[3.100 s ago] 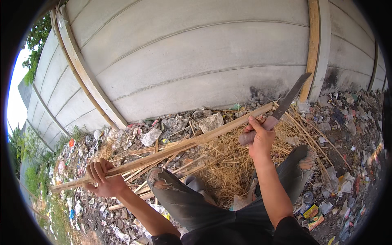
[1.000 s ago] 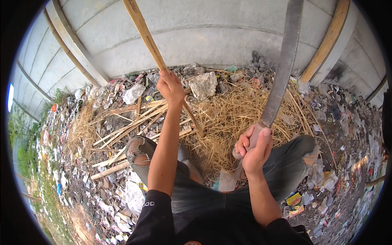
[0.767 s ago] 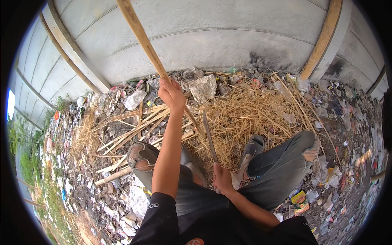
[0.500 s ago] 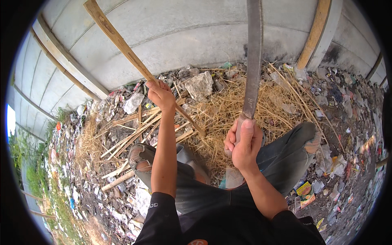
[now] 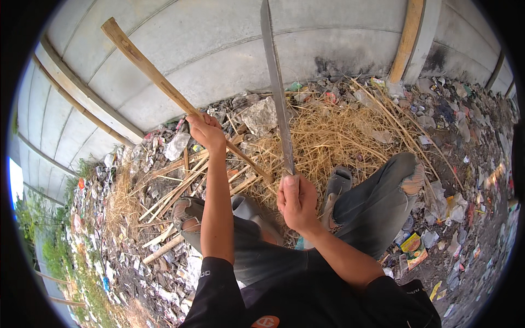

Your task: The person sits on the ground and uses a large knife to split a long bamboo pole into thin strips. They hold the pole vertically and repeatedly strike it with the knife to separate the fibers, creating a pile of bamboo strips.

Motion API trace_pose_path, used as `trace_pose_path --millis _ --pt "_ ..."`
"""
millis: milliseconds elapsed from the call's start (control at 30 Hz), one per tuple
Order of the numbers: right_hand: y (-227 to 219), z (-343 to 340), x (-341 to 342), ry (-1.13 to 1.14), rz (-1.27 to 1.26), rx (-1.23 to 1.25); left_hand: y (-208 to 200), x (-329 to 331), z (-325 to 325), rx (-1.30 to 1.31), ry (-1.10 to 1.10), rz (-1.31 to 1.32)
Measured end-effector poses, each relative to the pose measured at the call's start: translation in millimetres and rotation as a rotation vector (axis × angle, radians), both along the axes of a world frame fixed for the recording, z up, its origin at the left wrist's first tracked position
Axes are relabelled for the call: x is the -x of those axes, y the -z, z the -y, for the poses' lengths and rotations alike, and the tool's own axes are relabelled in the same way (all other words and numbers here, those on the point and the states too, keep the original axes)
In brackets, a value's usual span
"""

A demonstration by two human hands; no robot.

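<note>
My left hand [image 5: 206,131] is wrapped round a long wooden stick [image 5: 147,66], which slants from the wall down to the straw between my legs. In my right hand [image 5: 297,201] is the handle of a machete [image 5: 278,93], its long dark blade pointing up and away from me. The blade stands to the right of the stick, apart from it. Most of the machete's handle is hidden by my fingers. Beneath both hands lies a heap of dry straw and thin shavings [image 5: 333,134].
A grey concrete wall [image 5: 219,65] runs along the far side, with a bamboo pole [image 5: 407,44] leaning at right. A rock [image 5: 259,117] sits by the straw. Split sticks [image 5: 178,191] lie at left. Litter [image 5: 415,249] covers the ground around my bent legs.
My right hand has moved left with the machete, and the blade has turned more edge-on and tilts left. My left hand still grips the stick, slightly farther left in view.
</note>
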State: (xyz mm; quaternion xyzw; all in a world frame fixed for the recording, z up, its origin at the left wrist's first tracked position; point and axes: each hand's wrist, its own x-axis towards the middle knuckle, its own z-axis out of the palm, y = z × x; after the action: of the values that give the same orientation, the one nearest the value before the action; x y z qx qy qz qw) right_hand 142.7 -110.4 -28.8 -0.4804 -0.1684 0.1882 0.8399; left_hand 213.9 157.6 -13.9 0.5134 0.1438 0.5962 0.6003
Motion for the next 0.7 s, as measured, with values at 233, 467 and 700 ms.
trace_pose_path --millis 233,467,700 --pt "215 28 43 -0.188 0.065 0.938 1 17 -20 -0.01 -0.069 -0.032" --pt "182 28 34 -0.097 0.15 0.827 -107 81 -5 0.022 -0.243 0.159" --pt "108 39 24 -0.417 -0.664 0.52 -166 117 2 -0.012 -0.273 0.212"
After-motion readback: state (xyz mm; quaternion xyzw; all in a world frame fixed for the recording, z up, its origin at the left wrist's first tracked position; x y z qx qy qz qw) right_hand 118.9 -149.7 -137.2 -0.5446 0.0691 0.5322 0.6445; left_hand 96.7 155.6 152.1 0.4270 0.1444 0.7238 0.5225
